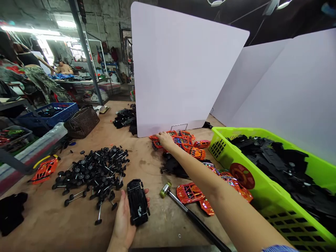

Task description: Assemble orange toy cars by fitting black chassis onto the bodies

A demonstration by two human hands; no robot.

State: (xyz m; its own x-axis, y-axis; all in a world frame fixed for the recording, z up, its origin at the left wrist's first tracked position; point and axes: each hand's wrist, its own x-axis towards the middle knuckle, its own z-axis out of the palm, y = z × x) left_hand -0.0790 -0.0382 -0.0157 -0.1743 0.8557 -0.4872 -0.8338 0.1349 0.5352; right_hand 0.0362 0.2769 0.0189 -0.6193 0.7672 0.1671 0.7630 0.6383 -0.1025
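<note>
A black toy car chassis (137, 203), underside up with a small metal part near one end, lies in my left hand (125, 218), whose fingers curl round it. My right hand (165, 140) is stretched out to the far pile, its fingers closed over an orange toy car body (156, 144) at the pile's left end. Several more orange car bodies (182, 140) lie beside that hand. A mallet (178, 201) with a yellowish head rests between my arms. Left of the chassis is a heap of black wheels on metal axles (98, 168).
A lime-green crate (262, 175) of black chassis parts stands at right. White boards (183, 70) rise behind the pile. On the left are an orange car body (44, 170), black cloth (12, 211), a brown bag (82, 121) and a blue crate (56, 113). Two people are in the background.
</note>
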